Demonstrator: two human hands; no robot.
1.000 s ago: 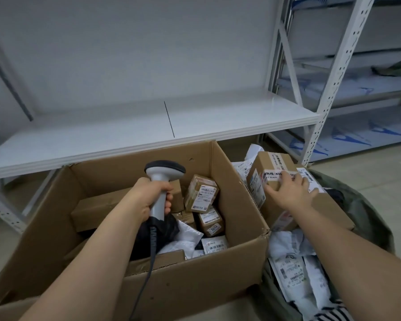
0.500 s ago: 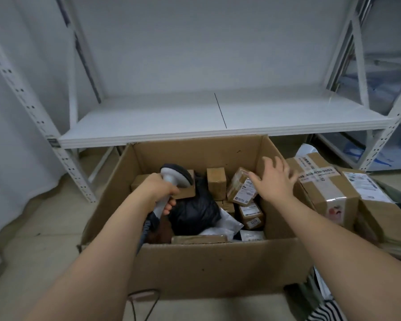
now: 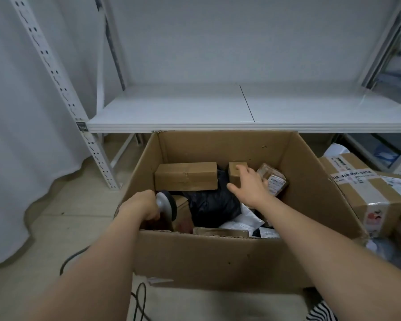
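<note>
A large open cardboard box (image 3: 218, 258) stands on the floor, filled with parcels. My left hand (image 3: 140, 206) grips a grey barcode scanner (image 3: 166, 205) at the box's left side, head pointing down into it. My right hand (image 3: 249, 185) reaches into the box with spread fingers, over a small brown box (image 3: 235, 170) and beside a labelled taped parcel (image 3: 274, 179). A long brown box (image 3: 186, 176) lies at the back left, and a black plastic bag (image 3: 212, 205) in the middle. Whether the fingers touch the small box is unclear.
A white metal shelf (image 3: 195, 112) runs just behind the box, with a perforated upright (image 3: 63, 89) at left. A taped brown carton (image 3: 366, 193) with labels sits to the right. The scanner cable (image 3: 139, 300) trails on the floor in front. White mailers (image 3: 243, 220) lie in the box.
My right hand moved from the box's right wall down and left into the box, over the small brown box. The scanner has dropped lower at the left side. The view shifted closer.
</note>
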